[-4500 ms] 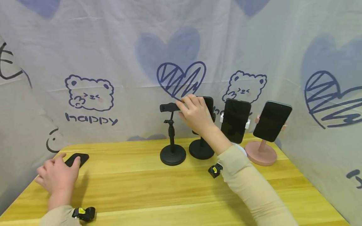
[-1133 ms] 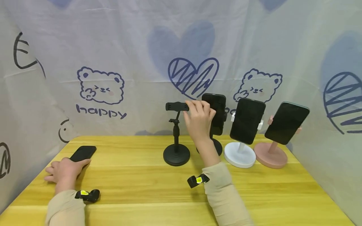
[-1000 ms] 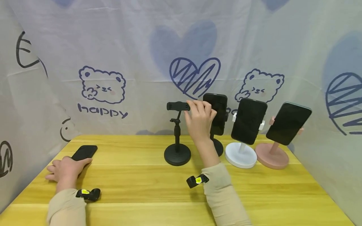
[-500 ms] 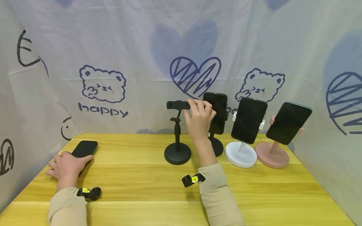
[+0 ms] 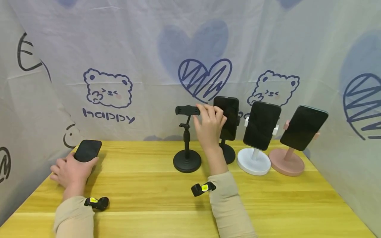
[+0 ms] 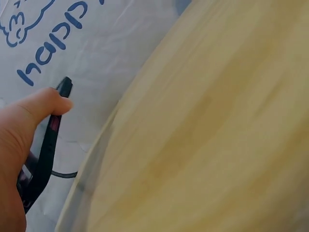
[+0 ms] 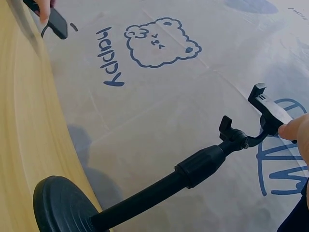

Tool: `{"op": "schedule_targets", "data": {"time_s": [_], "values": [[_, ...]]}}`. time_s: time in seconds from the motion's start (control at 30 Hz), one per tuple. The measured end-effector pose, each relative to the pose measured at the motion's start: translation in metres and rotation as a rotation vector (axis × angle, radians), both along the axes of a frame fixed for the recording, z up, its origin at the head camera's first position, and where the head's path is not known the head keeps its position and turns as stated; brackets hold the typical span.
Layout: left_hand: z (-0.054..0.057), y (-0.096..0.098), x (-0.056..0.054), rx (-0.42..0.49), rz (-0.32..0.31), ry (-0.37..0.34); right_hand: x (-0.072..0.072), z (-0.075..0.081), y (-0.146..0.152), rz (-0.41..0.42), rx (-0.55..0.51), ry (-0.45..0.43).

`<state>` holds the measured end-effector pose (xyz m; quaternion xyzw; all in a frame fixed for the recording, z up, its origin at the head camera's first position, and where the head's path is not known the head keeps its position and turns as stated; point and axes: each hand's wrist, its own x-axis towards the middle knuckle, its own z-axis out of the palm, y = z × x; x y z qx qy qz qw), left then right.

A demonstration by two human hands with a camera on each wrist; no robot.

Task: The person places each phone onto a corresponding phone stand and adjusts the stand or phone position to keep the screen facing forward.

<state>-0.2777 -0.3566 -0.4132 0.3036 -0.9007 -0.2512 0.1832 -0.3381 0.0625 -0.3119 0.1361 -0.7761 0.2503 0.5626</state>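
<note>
At the far left of the table, my left hand [image 5: 71, 170] grips a black smartphone [image 5: 88, 150] by its sides, raised and tilted with its dark screen showing. The left wrist view catches the phone [image 6: 47, 154] edge-on, thumb on its edge. Near the middle stands a black phone stand [image 5: 187, 162] with a round base, its holder clamp [image 5: 187, 110] turned sideways and holding no phone. My right hand [image 5: 209, 125] pinches that clamp's right end. From the right wrist, the stand's pole [image 7: 200, 166] and clamp show, with the thumb at the clamp.
Just right of my right hand, partly covered by it, another black stand bears a phone [image 5: 227, 115]. Further right, a white stand [image 5: 254, 162] and a pink stand [image 5: 286, 162] each hold a phone. A printed cloth [image 5: 143, 49] hangs behind the wooden table [image 5: 143, 198].
My left hand has taken hold of the phone and tilted it up off the table. My right hand, earlier at the clamp too, keeps its hold; the stand stays put.
</note>
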Motion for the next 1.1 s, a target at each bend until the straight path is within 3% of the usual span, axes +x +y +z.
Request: {"op": "schedule_targets", "data": {"time_s": [0.23, 0.53, 1.1], "values": [[0.010, 0.011, -0.005, -0.020, -0.011, 0.137, -0.001, 0.003, 0.001, -0.014, 0.002, 0.019], [0.020, 0.022, -0.005, -0.055, -0.003, 0.260, -0.001, 0.003, 0.003, -0.011, 0.001, 0.009], [0.040, 0.041, -0.001, -0.096, -0.009, 0.421, 0.002, 0.001, 0.001, 0.006, 0.007, -0.017]]}}
